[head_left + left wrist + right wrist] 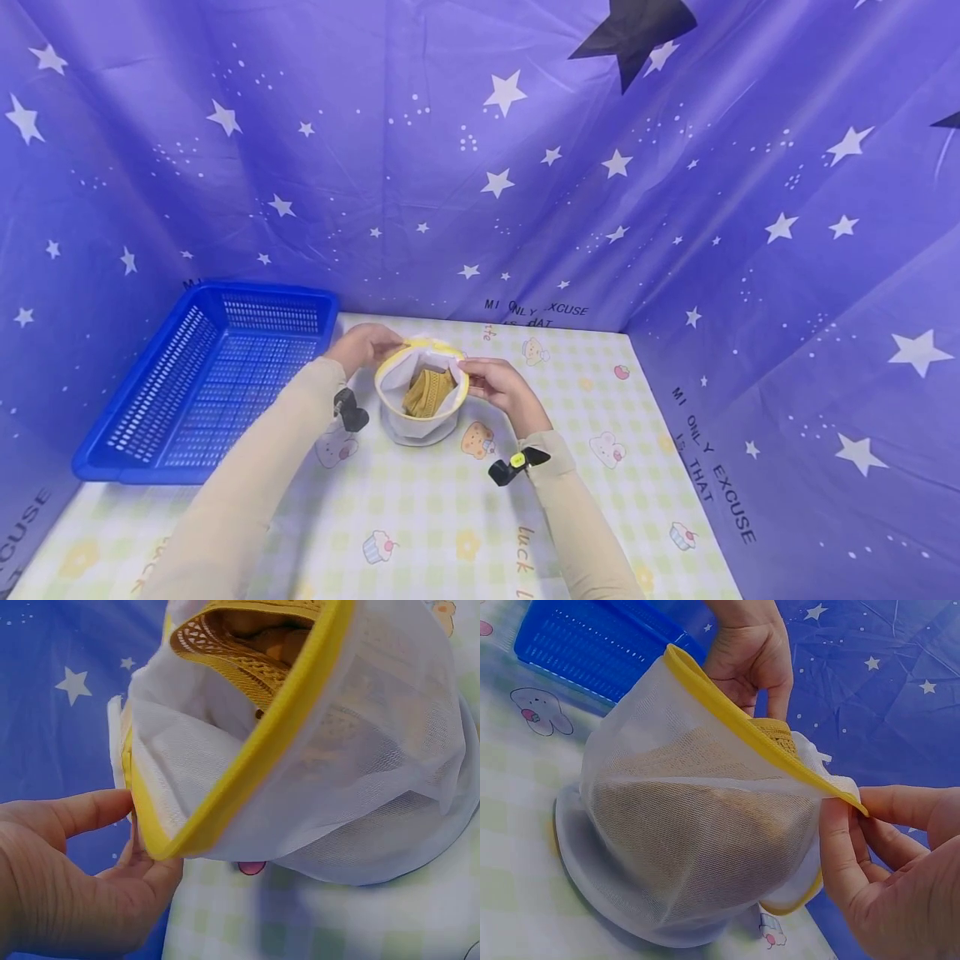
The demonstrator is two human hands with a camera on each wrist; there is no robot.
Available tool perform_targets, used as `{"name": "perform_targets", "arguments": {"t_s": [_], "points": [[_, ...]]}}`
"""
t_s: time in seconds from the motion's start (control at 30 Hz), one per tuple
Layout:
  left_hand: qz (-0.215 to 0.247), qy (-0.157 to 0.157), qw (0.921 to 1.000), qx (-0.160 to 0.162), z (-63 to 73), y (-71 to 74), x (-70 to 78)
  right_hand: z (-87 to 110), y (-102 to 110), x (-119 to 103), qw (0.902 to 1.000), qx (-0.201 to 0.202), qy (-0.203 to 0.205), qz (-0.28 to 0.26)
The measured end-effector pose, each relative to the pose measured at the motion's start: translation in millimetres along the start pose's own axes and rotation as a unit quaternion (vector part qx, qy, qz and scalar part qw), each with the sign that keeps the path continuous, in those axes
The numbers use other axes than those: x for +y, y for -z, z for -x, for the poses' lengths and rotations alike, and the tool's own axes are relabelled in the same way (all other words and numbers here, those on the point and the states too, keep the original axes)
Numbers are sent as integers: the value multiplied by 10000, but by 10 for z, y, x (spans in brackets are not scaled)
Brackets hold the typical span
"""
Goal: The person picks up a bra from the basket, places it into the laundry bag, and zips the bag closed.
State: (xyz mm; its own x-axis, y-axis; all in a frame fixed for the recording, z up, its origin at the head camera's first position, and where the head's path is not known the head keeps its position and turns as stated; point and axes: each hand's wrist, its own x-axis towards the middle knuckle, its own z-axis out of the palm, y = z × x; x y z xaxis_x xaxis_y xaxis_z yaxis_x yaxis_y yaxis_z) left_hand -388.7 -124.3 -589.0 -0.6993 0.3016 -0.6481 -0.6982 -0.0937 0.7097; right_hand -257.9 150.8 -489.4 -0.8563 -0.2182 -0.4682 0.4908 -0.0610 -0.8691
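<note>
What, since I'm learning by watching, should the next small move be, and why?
Probably bring the yellow rim of the mesh bag together: the mustard cloth sits inside, the rim gapes open, and the left hand and right hand pinch it at opposite sides.

Starry purple drapes around a cartoon-print tablecloth suggest a curtained booth.

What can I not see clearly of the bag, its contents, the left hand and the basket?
Mustard item: head view; lower part hidden by the near wall of the mesh bag.
Mesh bag: left wrist view; cut off by the top and right edges.
Left hand: left wrist view; some fingertips hidden behind the yellow rim.
Blue basket: right wrist view; cut off by the top edge.
</note>
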Motion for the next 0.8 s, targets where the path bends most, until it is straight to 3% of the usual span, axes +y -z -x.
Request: {"name": "perform_targets", "arguments": {"t_s": [0.07,0.1,0.17,0.2,0.23,0.3,0.33,0.4,0.47,0.63,0.8], "points": [[94,21,9997,204,277,-138,79,5,-3,4,10000,35,-30,-10],[260,-93,9996,71,310,-138,74,7,-3,7,10000,51,-46,-16],[343,-100,9991,236,520,-244,132,7,-6,10,10000,66,-66,-25],[488,-143,9986,143,493,-215,132,6,-7,13,10000,71,-63,-25],[671,-191,9976,-21,374,-137,112,4,-10,14,10000,82,-52,-22],[911,-319,9952,-154,513,-191,144,2,-17,15,9999,135,-32,6],[860,-289,9958,70,692,-292,202,1,-21,15,9999,165,-16,29],[904,-429,9950,3,837,-357,233,2,-34,11,9997,250,-2,61],[799,-509,9954,173,1238,-577,322,6,-46,5,9992,367,15,142],[1188,-553,9910,273,1367,-626,365,22,-80,-18,9976,567,135,382],[1945,-599,9787,255,1462,-631,379,26,-109,-29,9971,589,191,433]]}}
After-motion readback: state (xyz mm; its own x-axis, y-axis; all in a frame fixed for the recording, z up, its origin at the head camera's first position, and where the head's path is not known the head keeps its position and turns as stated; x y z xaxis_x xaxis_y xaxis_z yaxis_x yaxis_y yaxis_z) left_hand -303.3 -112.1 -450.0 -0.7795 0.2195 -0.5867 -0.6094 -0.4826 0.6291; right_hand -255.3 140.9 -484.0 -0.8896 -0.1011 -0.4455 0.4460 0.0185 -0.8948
